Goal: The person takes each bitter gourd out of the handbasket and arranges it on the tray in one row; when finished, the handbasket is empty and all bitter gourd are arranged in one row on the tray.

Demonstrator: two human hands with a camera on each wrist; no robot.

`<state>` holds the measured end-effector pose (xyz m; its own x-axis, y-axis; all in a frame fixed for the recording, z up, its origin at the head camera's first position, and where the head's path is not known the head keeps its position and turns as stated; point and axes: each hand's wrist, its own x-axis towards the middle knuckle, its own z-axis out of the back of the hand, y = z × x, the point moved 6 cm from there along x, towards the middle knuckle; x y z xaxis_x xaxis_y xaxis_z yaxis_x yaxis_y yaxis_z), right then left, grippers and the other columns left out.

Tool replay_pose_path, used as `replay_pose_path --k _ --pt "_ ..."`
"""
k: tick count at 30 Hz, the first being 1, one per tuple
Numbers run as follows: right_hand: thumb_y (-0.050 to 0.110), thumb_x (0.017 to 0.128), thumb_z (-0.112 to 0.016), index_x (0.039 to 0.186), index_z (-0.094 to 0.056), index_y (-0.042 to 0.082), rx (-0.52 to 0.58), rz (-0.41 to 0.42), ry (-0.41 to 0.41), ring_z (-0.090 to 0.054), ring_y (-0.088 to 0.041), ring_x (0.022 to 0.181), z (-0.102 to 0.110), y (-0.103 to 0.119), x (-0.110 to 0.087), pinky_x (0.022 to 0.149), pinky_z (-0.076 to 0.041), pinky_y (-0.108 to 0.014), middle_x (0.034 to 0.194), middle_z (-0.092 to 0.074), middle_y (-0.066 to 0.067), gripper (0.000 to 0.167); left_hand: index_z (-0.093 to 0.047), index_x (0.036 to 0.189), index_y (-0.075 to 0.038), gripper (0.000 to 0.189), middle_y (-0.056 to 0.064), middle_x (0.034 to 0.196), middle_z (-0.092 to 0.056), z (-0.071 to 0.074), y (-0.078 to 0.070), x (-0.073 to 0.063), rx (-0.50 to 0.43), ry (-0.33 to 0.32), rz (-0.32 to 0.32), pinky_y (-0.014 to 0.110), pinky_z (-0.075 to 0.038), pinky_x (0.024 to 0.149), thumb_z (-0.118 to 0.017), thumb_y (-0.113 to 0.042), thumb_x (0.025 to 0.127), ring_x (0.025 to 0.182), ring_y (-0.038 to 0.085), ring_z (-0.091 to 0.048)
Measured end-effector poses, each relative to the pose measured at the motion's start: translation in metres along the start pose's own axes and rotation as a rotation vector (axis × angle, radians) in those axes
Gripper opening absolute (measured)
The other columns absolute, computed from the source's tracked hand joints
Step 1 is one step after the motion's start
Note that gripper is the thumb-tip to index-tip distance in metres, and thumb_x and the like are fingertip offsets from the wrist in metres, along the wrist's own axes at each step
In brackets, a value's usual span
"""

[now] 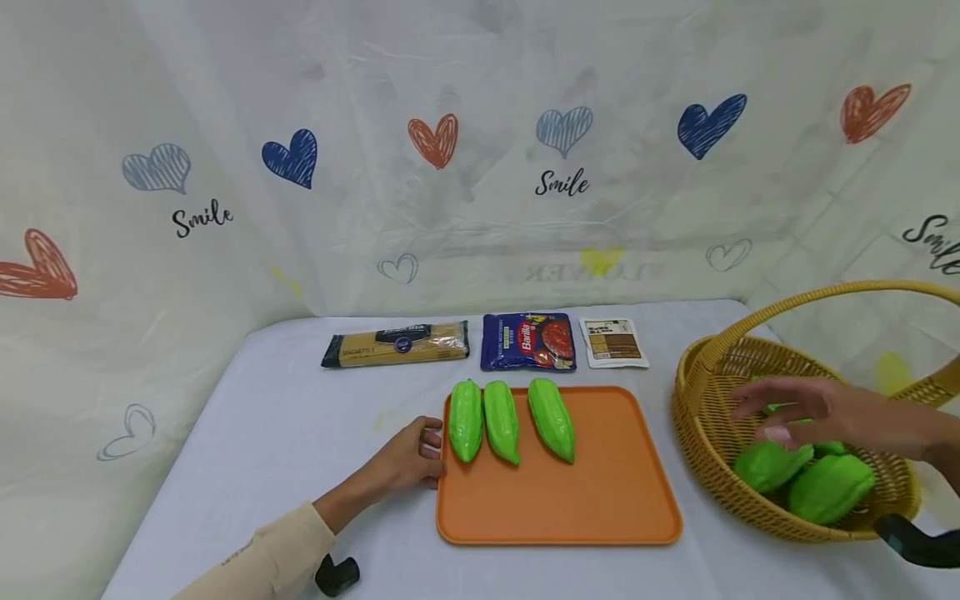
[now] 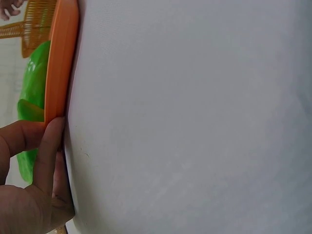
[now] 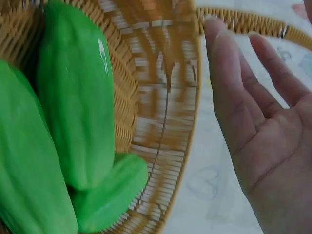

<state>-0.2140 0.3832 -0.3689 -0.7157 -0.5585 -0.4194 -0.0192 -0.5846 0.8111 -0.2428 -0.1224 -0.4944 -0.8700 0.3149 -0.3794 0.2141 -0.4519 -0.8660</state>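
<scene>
An orange tray lies on the white-covered table. Along its left and middle part are three glossy green, ridged, gourd-like vegetables. My left hand holds the tray's left edge; in the left wrist view its fingers pinch the rim. Over the wicker basket at the right hovers my right hand, fingers loosely extended and nothing in it. Several more of the green vegetables lie inside the basket, partly hidden by the hand; the right wrist view shows some large green ones close up.
Behind the tray lie a spaghetti pack, a blue Barilla pouch and a small white-and-brown packet. The basket's tall handle arches over it. A white sheet printed with hearts hangs behind the table.
</scene>
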Motion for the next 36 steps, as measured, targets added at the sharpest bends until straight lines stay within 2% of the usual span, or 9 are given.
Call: replay_pose_path --k 3,5,9,11,13,16,20,32,36 --pt "0.019 0.105 -0.05 0.155 -0.031 0.009 -0.085 -0.066 -0.086 -0.064 -0.004 0.111 0.014 -0.003 0.002 0.081 -0.059 -0.031 0.146 -0.048 -0.018 0.054 -0.04 0.144 -0.001 0.073 0.014 0.12 -0.053 0.0 0.0 0.0 -0.005 0.001 -0.001 0.033 -0.064 0.07 -0.074 -0.002 0.079 0.098 0.022 -0.06" --pt "0.025 0.104 -0.052 0.155 -0.028 0.002 -0.14 -0.093 -0.141 -0.063 0.0 0.106 0.022 -0.006 0.004 0.079 -0.059 -0.032 0.146 -0.043 -0.029 0.06 -0.04 0.144 -0.001 0.073 0.014 0.119 -0.053 0.0 0.0 -0.001 -0.013 0.0 -0.001 0.033 -0.064 0.07 -0.074 -0.001 0.079 0.098 0.022 -0.06" --pt "0.032 0.104 -0.053 0.155 -0.025 0.0 -0.242 -0.129 -0.223 -0.057 0.009 0.105 0.036 -0.012 0.007 0.078 -0.059 -0.033 0.147 -0.042 -0.032 0.067 -0.041 0.144 0.0 0.074 0.014 0.119 -0.053 0.0 -0.002 -0.002 -0.02 0.0 -0.004 0.033 -0.064 0.07 -0.074 0.0 0.078 0.098 0.021 -0.059" --pt "0.034 0.104 -0.053 0.155 -0.025 -0.002 -0.293 -0.129 -0.259 -0.06 -0.004 0.114 0.042 -0.015 0.008 0.079 -0.059 -0.035 0.146 -0.043 -0.033 0.068 -0.041 0.144 -0.001 0.074 0.014 0.119 -0.053 0.0 -0.002 -0.003 -0.023 0.0 -0.004 0.033 -0.064 0.07 -0.074 0.0 0.078 0.097 0.021 -0.059" --pt "0.035 0.104 -0.053 0.156 -0.022 -0.002 -0.329 -0.132 -0.291 -0.06 -0.027 0.121 0.047 -0.017 0.009 0.081 -0.059 -0.043 0.145 -0.043 -0.035 0.071 -0.041 0.144 0.0 0.074 0.014 0.119 -0.052 0.0 -0.003 -0.004 -0.026 0.002 -0.007 0.034 -0.064 0.07 -0.074 0.0 0.078 0.097 0.022 -0.059" --pt "0.036 0.103 -0.054 0.156 -0.018 -0.005 -0.372 -0.135 -0.328 -0.047 -0.058 0.125 0.052 -0.022 0.011 0.082 -0.058 -0.053 0.145 -0.038 -0.041 0.076 -0.041 0.144 -0.001 0.073 0.014 0.12 -0.052 0.0 -0.004 -0.004 -0.033 0.003 -0.01 0.034 -0.064 0.07 -0.074 0.001 0.078 0.097 0.021 -0.06" --pt "0.037 0.103 -0.054 0.155 -0.015 -0.009 -0.392 -0.151 -0.341 -0.039 -0.065 0.125 0.056 -0.029 0.015 0.081 -0.056 -0.058 0.145 -0.032 -0.045 0.08 -0.041 0.144 -0.001 0.074 0.014 0.12 -0.052 0.0 -0.003 -0.004 -0.029 -0.001 -0.013 0.034 -0.064 0.07 -0.074 0.001 0.078 0.096 0.021 -0.06" --pt "0.038 0.102 -0.055 0.153 -0.015 -0.013 -0.37 -0.195 -0.305 -0.034 -0.067 0.127 0.06 -0.053 0.024 0.085 -0.052 -0.062 0.144 -0.03 -0.048 0.082 -0.041 0.144 -0.001 0.073 0.014 0.12 -0.052 0.0 -0.004 -0.004 -0.027 0.002 -0.013 0.034 -0.064 0.07 -0.073 0.0 0.078 0.097 0.022 -0.059" --pt "0.034 0.102 -0.055 0.151 -0.019 -0.013 -0.37 -0.169 -0.303 -0.034 -0.068 0.127 0.062 -0.058 0.025 0.087 -0.051 -0.063 0.143 -0.031 -0.047 0.078 -0.041 0.144 -0.001 0.073 0.014 0.12 -0.052 0.001 -0.004 -0.004 -0.026 0.0 -0.011 0.033 -0.064 0.07 -0.073 0.0 0.078 0.097 0.021 -0.06"
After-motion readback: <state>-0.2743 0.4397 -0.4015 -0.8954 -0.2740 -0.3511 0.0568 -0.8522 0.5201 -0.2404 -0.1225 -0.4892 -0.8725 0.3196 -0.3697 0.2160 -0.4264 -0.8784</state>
